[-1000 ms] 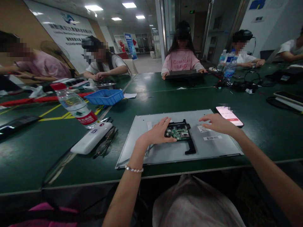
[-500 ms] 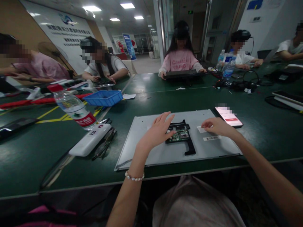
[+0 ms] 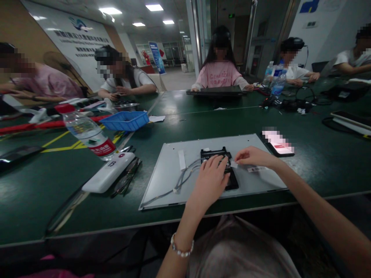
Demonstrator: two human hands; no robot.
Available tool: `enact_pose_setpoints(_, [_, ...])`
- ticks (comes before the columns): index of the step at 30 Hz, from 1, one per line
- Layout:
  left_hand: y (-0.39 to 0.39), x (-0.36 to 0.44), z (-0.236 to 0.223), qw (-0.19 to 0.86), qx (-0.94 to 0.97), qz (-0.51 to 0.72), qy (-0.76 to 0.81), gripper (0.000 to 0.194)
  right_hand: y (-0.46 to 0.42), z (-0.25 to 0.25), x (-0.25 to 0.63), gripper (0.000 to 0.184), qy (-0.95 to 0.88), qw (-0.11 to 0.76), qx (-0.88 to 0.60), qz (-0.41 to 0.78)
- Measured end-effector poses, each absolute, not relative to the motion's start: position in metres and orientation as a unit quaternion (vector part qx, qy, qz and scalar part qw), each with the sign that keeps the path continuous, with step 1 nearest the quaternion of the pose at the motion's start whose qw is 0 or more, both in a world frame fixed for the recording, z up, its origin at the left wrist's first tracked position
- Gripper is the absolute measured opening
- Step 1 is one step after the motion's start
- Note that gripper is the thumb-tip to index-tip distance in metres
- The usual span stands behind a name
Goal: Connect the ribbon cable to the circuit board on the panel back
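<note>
A flat light-grey panel point(image 3: 168, 170) lies on the table in front of me. On its middle sits a black plastic bracket point(image 3: 234, 181) with a circuit board, largely covered by my left hand point(image 3: 211, 179). That hand holds nothing I can see; its fingers reach over the bracket, slightly apart. My right hand point(image 3: 256, 156) pinches a small white label point(image 3: 233, 165) at the bracket's right side. Grey cables point(image 3: 181, 181) run across the panel's left part, beside a white strip point(image 3: 181, 160). Another label with a barcode point(image 3: 256, 169) is stuck below my right hand.
A phone point(image 3: 278, 143) lies beyond the panel's right corner. On the left are a white power bank point(image 3: 108, 173), glasses point(image 3: 127, 177), a tilted water bottle point(image 3: 89, 133) and a blue tray point(image 3: 126, 120). Several people sit around the green table point(image 3: 179, 125).
My left hand has moved right and nearer me, over the bracket, uncovering the cables and white strip. My right hand has brought the white label left from its place on the panel.
</note>
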State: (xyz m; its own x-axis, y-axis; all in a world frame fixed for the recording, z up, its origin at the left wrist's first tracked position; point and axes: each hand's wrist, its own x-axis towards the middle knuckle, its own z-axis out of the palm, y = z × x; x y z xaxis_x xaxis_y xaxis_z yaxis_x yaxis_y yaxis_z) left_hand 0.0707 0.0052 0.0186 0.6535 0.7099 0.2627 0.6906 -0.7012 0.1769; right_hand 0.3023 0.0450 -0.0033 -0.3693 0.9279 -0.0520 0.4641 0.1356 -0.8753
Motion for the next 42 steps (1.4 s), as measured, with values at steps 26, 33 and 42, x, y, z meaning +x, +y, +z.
enact_pose_setpoints(26, [0.005, 0.083, 0.002, 0.017, 0.915, 0.173, 0.365, 0.026, 0.030, -0.013, 0.294, 0.018, -0.742, 0.341, -0.527, 0.236])
enact_pose_setpoints(33, [0.004, 0.081, 0.006, 0.028, 0.918, 0.169, 0.358, 0.031, 0.023, -0.017, 0.290, 0.018, -0.754, 0.330, -0.521, 0.225])
enact_pose_setpoints(42, [0.033, 0.018, 0.031, 0.034, 0.869, 0.176, 0.462, 0.035, 0.019, -0.013, 0.292, 0.018, -0.757, 0.331, -0.520, 0.219])
